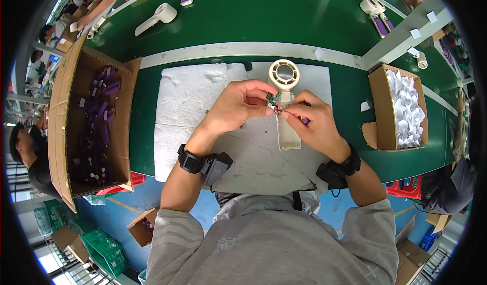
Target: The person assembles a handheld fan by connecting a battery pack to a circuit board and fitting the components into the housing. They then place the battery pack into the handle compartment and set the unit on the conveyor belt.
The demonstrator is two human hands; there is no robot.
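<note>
My left hand (232,106) pinches a small green circuit board (273,99) between thumb and fingers. Close against it, my right hand (313,121) is closed on thin red and dark wires (278,110) that meet the board. A bit of purple, perhaps a battery, shows by the right fingers; most of it is hidden. Beneath both hands a cream handheld fan housing (288,137) lies on a white foam pad (187,107), its round grille head (284,73) pointing away from me and its handle toward me.
A cardboard box (133,92) of purple batteries stands at the left. On the right, another box (381,100) holds white paper pieces. Across the green bench top (243,21), beyond a pale rail (213,51), lie several fan housings (166,13). An upright post (401,31) rises at the right; other people work nearby.
</note>
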